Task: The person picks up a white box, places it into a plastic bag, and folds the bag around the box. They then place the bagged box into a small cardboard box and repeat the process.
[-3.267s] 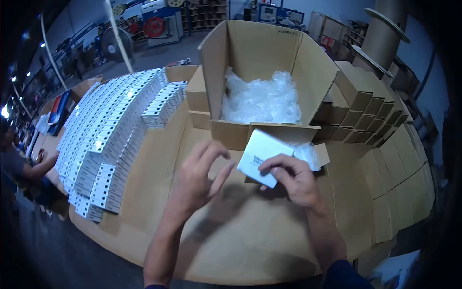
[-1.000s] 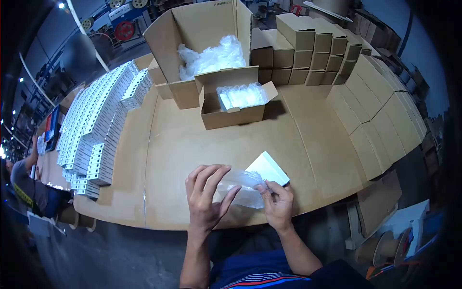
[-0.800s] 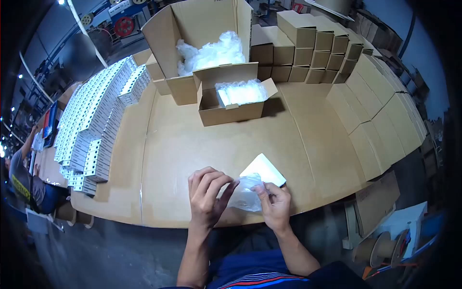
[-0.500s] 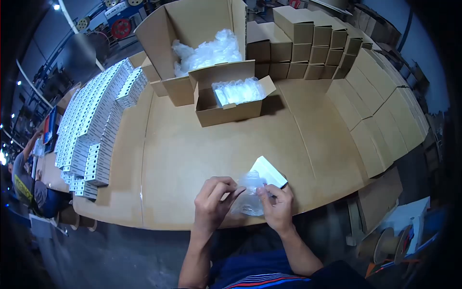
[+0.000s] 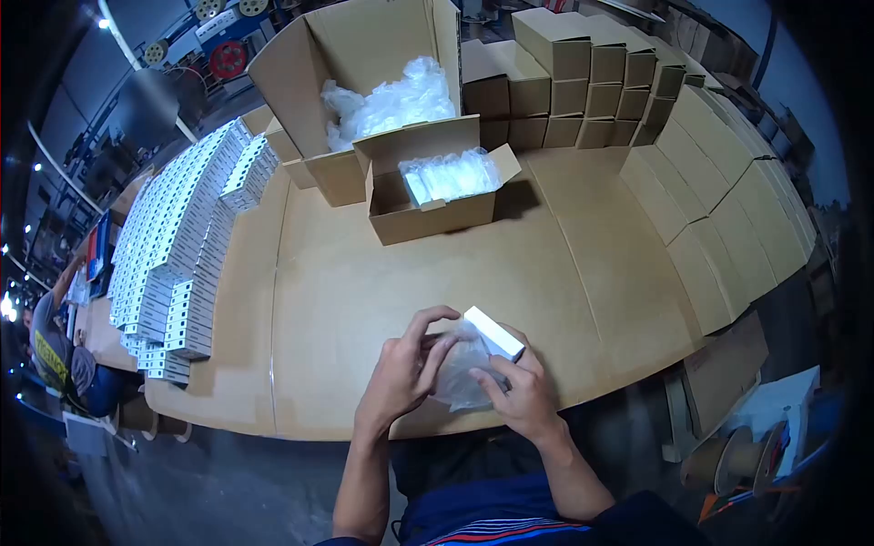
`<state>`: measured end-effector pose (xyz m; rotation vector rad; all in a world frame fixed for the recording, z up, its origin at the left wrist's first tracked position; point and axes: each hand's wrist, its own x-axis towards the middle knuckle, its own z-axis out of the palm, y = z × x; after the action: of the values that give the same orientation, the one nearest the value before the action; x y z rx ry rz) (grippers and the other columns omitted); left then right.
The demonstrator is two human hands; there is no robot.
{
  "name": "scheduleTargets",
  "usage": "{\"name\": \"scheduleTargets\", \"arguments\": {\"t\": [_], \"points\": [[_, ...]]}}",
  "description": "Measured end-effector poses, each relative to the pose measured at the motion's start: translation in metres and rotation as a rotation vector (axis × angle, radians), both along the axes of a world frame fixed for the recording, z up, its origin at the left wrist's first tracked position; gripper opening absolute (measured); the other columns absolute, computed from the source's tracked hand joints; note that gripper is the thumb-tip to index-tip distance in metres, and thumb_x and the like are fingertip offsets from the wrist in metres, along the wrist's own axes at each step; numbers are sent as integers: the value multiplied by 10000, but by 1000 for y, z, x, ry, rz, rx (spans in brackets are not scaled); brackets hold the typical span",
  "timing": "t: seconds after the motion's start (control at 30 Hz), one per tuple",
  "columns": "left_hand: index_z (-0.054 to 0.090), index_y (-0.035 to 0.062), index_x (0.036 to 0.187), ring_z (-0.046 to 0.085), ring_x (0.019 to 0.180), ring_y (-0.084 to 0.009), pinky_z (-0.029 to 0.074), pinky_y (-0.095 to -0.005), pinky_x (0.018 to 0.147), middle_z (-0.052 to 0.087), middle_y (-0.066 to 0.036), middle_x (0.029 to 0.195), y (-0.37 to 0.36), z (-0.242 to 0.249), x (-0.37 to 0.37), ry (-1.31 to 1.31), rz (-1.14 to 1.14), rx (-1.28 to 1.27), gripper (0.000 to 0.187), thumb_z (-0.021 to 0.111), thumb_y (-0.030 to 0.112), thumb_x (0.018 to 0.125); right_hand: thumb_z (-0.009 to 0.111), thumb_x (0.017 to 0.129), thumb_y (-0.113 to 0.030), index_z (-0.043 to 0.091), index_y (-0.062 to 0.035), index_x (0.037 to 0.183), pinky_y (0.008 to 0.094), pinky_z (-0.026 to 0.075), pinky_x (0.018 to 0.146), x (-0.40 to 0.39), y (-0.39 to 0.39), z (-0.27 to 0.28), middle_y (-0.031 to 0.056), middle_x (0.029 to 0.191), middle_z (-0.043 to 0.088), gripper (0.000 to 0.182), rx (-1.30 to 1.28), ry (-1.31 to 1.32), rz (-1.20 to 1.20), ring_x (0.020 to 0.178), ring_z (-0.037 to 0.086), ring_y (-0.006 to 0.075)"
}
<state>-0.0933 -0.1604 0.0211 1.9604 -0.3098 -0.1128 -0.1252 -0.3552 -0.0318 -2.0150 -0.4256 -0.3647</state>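
My left hand [image 5: 405, 369] is closed on the edge of a clear plastic bubble bag [image 5: 464, 382], its fingers curled near the bag's upper left side. A small white box [image 5: 493, 334] stands slanted at the top of the bag, its lower end overlapping the plastic in this view. Fingers of my right hand [image 5: 526, 391] wrap round the lower right end of that box, with the thumb over the bag. Both hands work close above the front edge of the cardboard-covered table [image 5: 364, 291].
Ahead is an open carton [image 5: 432, 223] partly filled with bubble-wrapped packs [image 5: 451, 176]. Behind it a bigger carton [image 5: 341, 177] holds loose bubble bags [image 5: 391, 105]. White boxes [image 5: 182, 246] are stacked at left, brown cartons [image 5: 692, 182] at right. A person [image 5: 55, 341] sits far left.
The white box has come nearer and turned, and my right fingers now wrap round it instead of pinching the bag. My left hand has risen slightly and spread around the bag's edge.
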Motion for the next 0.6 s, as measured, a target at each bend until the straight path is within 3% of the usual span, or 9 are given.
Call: {"name": "scheduleTargets", "arguments": {"t": [0.1,0.13,0.23,0.27,0.37,0.4,0.5,0.53,0.6], "points": [[509,23,1340,647,577,-120,506,-269,548,784,-158,961,2,-4,3,31,40,-143,359,626,50,1001,743,926,-127,711,46,942,418,511,926,-2,-6,-10,260,1166,631,177,-6,98,10,1065,637,388],[526,22,1350,668,610,-121,533,-265,598,780,-153,937,1,-24,8,-215,16,-217,383,638,41,984,723,949,-148,713,41,934,415,510,902,-5,-8,-9,250,1113,641,190,16,162,-1,1024,635,379],[544,14,1343,688,643,-124,553,-266,646,761,-127,845,18,-37,13,-251,-70,-79,385,639,26,970,656,1009,-208,722,23,915,399,498,831,-3,-12,-5,210,982,652,258,56,237,20,917,618,341],[566,4,1325,670,619,-107,534,-259,604,703,-84,733,18,-39,13,-184,-19,-143,347,613,14,981,633,1028,-227,725,17,909,392,493,808,-3,-12,-5,195,943,652,287,68,243,35,883,611,326],[576,-9,1302,621,566,-83,500,-242,557,645,-38,674,24,-40,14,-116,150,-86,295,590,59,1015,600,1050,-247,733,3,893,366,481,786,-1,-11,-12,155,915,659,324,170,286,67,851,600,279],[571,-25,1279,529,484,-67,465,-231,506,538,15,581,21,-43,15,-199,251,-147,275,547,137,1058,594,1055,-253,733,3,893,361,477,781,-2,-9,-14,144,911,661,333,199,287,36,854,600,259],[484,15,1310,579,899,-129,531,-277,729,566,-96,996,6,-56,28,-473,592,-513,322,531,224,1069,575,1070,-271,733,3,891,344,467,766,-1,-3,-19,109,886,664,364,305,340,-54,857,590,200],[411,31,1356,520,1109,-195,520,-324,865,482,-115,1214,7,-59,16,-271,540,-623,430,618,169,1006,568,1075,-278,732,3,888,336,463,763,0,-1,-19,95,871,661,375,352,394,-84,855,580,183],[410,14,1355,578,1055,-184,551,-329,843,500,-116,1201,4,-77,-6,-93,384,-610,469,669,118,978,555,1084,-292,729,3,885,322,455,751,3,1,-22,72,846,654,396,420,404,-127,839,556,155]]}}
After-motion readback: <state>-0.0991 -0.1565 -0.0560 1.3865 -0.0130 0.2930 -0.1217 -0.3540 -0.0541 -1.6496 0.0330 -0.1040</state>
